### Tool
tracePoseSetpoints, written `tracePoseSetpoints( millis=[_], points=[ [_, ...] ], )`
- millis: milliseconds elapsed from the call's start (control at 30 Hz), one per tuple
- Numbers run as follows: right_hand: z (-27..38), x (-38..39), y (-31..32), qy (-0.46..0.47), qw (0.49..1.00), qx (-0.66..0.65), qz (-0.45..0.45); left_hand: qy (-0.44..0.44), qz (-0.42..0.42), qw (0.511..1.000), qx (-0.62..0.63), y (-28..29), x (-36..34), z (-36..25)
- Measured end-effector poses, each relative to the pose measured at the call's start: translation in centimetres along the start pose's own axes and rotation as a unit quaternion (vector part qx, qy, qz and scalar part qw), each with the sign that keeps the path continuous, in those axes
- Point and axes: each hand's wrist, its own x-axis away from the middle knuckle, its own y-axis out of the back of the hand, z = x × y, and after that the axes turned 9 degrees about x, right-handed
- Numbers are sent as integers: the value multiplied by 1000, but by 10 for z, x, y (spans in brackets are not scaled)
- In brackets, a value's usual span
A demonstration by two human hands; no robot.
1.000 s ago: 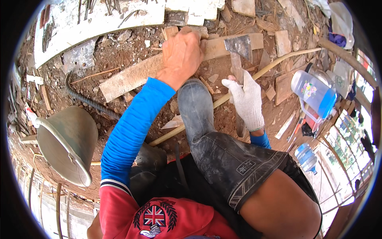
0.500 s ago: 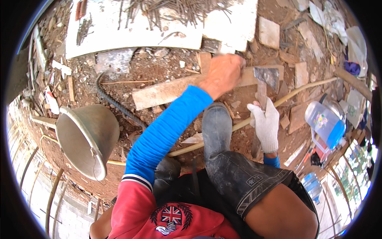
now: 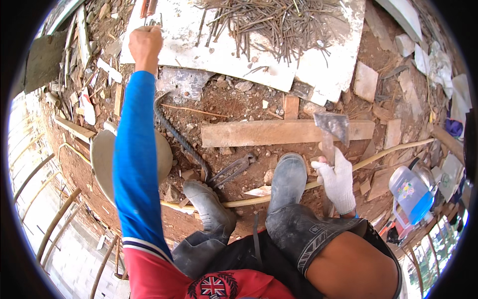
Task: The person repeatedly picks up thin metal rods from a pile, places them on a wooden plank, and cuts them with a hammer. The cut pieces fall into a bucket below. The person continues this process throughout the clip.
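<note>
My left hand [image 3: 146, 44], bare below a blue sleeve, is closed at the left end of a white board [image 3: 184, 52]. Its fingertips are out of sight, so what they hold, if anything, is hidden. Small dark rods lie just beyond it. My right hand [image 3: 337, 182], in a white knitted glove, grips the wooden handle of a hatchet [image 3: 333, 126]. The hatchet's grey metal head is over the right part of a wooden plank [image 3: 269, 133] on the ground; I cannot tell whether they touch. A pile of thin, rusty metal rods [image 3: 269, 30] covers the board's middle.
A bucket [image 3: 164, 154] lies tipped at left, partly behind my left arm. A ribbed bent bar [image 3: 181, 139] and pincers [image 3: 233, 170] lie before my boots [image 3: 206, 202]. A long pale pole [image 3: 383, 152] crosses the ground. A clear plastic jug [image 3: 411, 194] is at right.
My left hand has swung from beside the plank to the left end of the white board. My right hand keeps the hatchet near the plank. The view has shifted, uncovering the pincers.
</note>
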Motion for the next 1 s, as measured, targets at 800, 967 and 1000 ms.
tracePoseSetpoints(
  millis=[800, 967, 1000],
  points=[
    [8, -18, 5, -21, 1000, 14, -11, -304, 75, 942, 118, -94, 156, -94],
    [10, -20, 6, 14, 998, 65, -11, -321, 83, 929, 164, -96, 175, -98],
    [10, -20, 7, 16, 998, 62, -10, -326, 89, 926, 166, -97, 176, -98]
  ],
)
